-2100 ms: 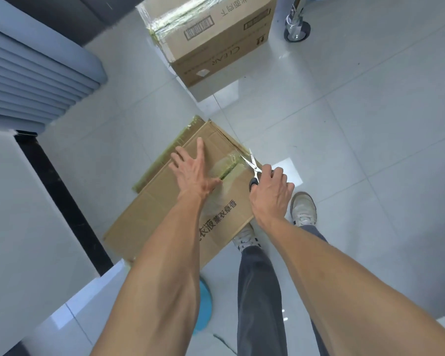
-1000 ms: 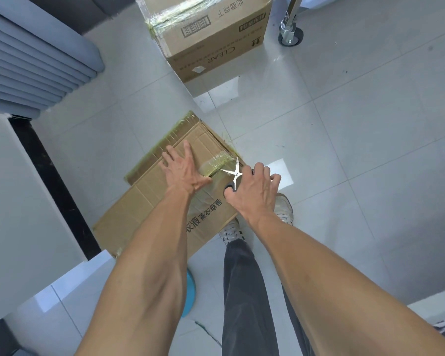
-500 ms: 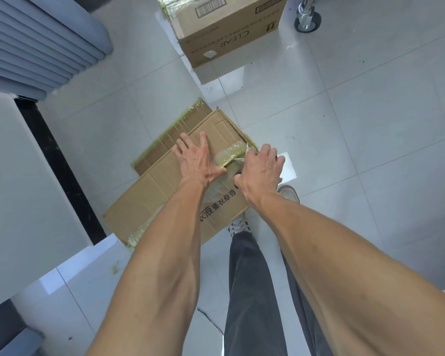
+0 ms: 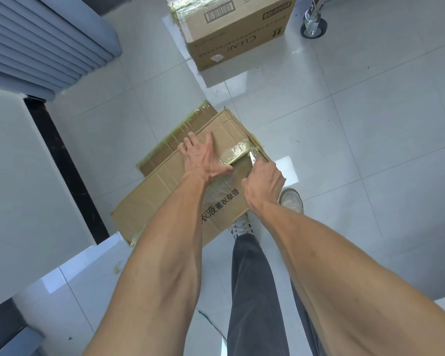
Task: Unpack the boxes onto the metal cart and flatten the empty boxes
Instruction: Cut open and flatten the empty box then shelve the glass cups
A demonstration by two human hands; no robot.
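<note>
— Where, and lying how?
— On glossy grey floor tiles (image 4: 344,140): flattened brown corrugated cardboard box (image 4: 165,191), glossy yellowed tape strip (image 4: 238,151) across it, long axis running lower-left to upper-right.
— Hands?
— Left hand (image 4: 203,160) pressing flat, fingers spread; right hand (image 4: 263,185) clenched around metal scissors (image 4: 254,158), blades pointing at tape.

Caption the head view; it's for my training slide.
Left hand steadies the flattened box while right hand cuts its tape with scissors.
</note>
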